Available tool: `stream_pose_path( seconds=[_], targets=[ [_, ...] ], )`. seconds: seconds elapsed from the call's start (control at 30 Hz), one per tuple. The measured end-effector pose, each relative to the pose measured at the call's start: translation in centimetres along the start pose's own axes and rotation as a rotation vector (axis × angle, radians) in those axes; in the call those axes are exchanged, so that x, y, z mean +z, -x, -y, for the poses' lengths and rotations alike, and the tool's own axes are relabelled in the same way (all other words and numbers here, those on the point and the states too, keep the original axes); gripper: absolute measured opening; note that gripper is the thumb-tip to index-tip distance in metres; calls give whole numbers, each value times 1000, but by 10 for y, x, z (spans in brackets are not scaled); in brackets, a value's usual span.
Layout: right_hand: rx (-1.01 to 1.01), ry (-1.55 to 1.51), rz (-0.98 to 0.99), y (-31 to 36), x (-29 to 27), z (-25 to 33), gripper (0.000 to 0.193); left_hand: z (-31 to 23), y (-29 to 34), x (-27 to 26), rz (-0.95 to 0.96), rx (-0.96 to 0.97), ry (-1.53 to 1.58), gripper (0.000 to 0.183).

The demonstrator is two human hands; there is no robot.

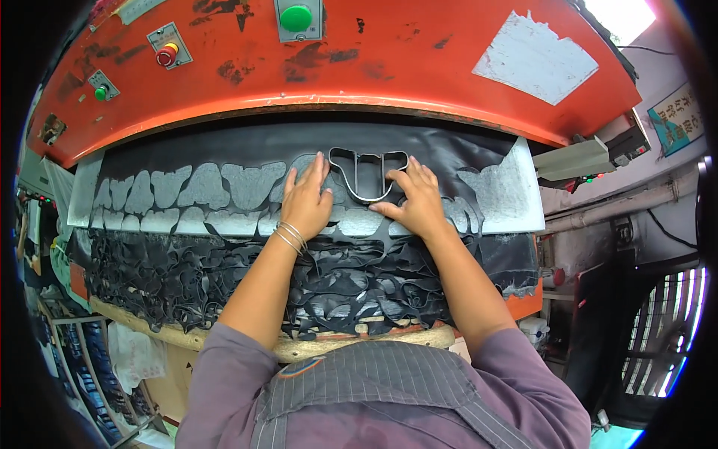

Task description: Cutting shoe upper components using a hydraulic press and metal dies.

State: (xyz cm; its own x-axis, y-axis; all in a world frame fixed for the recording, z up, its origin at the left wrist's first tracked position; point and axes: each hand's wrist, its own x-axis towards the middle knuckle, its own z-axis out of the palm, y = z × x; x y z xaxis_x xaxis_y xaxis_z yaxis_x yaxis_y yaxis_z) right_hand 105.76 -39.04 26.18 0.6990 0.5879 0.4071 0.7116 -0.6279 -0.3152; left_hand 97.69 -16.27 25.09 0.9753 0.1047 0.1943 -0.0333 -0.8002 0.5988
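- Left hand (307, 200): flat, holding nothing, beside curved silver metal die (356, 176).
- Right hand (416, 199): half-curled, grips die's right rim.
- Smooth black sheet (247, 141): uncut beyond.

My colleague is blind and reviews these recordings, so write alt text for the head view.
A person's right hand holds a metal outline frame on a black sheet, with the left hand open beside it. Black scraps heap nearer the body; an orange machine stands beyond.
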Motion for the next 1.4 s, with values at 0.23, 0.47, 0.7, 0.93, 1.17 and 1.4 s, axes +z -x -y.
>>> stream_pose_path(
  seconds=[0.23, 0.47, 0.7, 0.93, 1.17, 1.4],
  targets=[
    [-40, 48, -86, -1, -4, 2, 61, -9, -2, -3, 37, 33, -109, 70],
    [177, 124, 19, 12, -33, 26, 100, 20, 13, -40, -163, -48, 331, 74],
    [6, -222, -206, -33, -73, 113, 66, 147, 33, -211, -925, -212, 318, 66],
    [-31, -396, -356, -116, -91, 204, 36, 220, 73, -362, -1096, -99, -254, 64],
    [-183, -280, 346, 37, -83, 177, 41, 71, 164, -236, -384, -311, 224, 28],
    [-213, -178, 525, 153, -60, 188, 45, -63, 246, -98, 21, 45, 17, 20]
  ],
)
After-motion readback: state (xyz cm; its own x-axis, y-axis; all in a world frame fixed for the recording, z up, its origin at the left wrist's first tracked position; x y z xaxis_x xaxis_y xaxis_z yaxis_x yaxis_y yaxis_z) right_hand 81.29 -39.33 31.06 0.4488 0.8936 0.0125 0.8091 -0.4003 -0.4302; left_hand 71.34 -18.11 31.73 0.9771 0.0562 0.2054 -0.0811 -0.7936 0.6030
